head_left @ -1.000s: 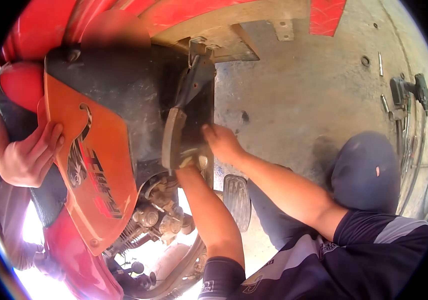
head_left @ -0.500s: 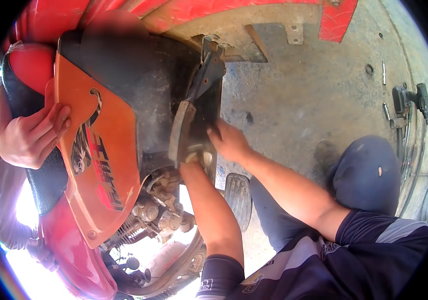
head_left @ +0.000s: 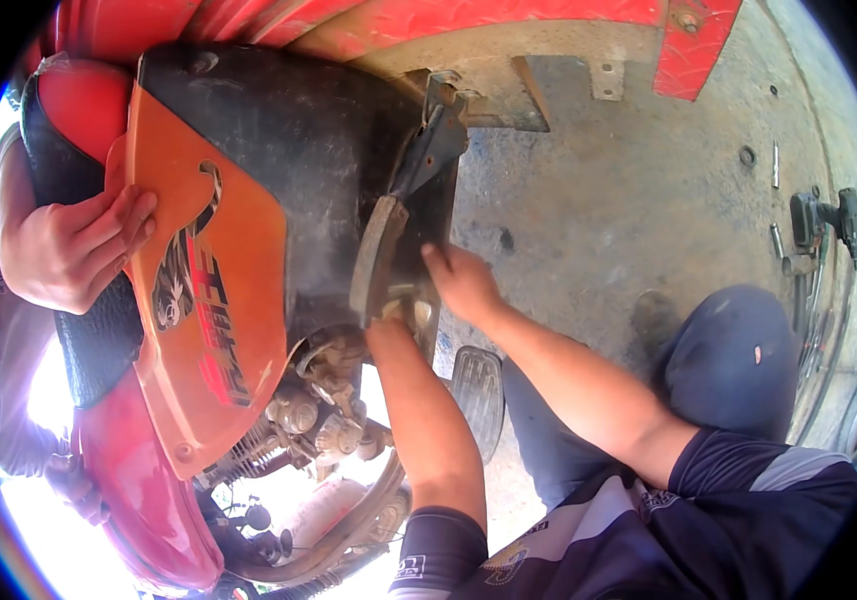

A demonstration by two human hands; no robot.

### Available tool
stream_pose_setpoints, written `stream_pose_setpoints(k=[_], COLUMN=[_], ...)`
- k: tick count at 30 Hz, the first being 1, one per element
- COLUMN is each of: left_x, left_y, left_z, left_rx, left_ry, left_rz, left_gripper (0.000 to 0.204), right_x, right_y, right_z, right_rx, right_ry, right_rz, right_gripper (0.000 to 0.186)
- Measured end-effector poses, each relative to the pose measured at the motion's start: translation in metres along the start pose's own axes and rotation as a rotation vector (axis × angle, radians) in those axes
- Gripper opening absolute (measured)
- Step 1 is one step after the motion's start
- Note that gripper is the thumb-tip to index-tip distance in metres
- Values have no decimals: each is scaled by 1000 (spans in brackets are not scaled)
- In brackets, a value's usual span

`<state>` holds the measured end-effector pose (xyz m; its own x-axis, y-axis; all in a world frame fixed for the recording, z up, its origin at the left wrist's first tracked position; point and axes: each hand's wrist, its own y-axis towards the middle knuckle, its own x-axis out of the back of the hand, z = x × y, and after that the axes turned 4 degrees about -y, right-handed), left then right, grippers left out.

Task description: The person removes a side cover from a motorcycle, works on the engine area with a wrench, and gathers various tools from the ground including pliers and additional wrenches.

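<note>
Concrete floor (head_left: 569, 200); right hand (head_left: 466, 283) sits beside the panel (head_left: 324, 160), fingers curled, grip unclear; left hand (head_left: 392, 330) behind lever (head_left: 373, 268), fingers hidden, can't tell; looks like two-handed panel work; next move needs steady support.

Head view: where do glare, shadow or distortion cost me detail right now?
Head view: glare whites out patches around the engine, lower left; head view: the black panel darkens beside the right hand, showing little detail; head view: fisheye distortion bends edges toward the rim, and the corners are black.
</note>
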<state>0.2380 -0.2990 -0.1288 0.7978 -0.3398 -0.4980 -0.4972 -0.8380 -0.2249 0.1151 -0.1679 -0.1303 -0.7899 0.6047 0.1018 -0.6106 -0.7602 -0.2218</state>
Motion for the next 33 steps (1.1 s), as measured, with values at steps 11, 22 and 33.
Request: stream_pose_setpoints(k=[11,22,33], left_x=[2,5,6], left_y=[-1,0,2], left_z=[0,-1,2], left_rx=[6,3,-7], left_ry=[10,9,-26], left_rz=[-10,-16,-25], left_gripper=[51,51,52], right_x=[-4,3,6], right_y=[1,4,5], right_z=[-14,-10,-11], right_rx=[130,188,288], right_ry=[83,61,-107], right_rz=[-65,-92,-87], right_gripper=[47,47,41])
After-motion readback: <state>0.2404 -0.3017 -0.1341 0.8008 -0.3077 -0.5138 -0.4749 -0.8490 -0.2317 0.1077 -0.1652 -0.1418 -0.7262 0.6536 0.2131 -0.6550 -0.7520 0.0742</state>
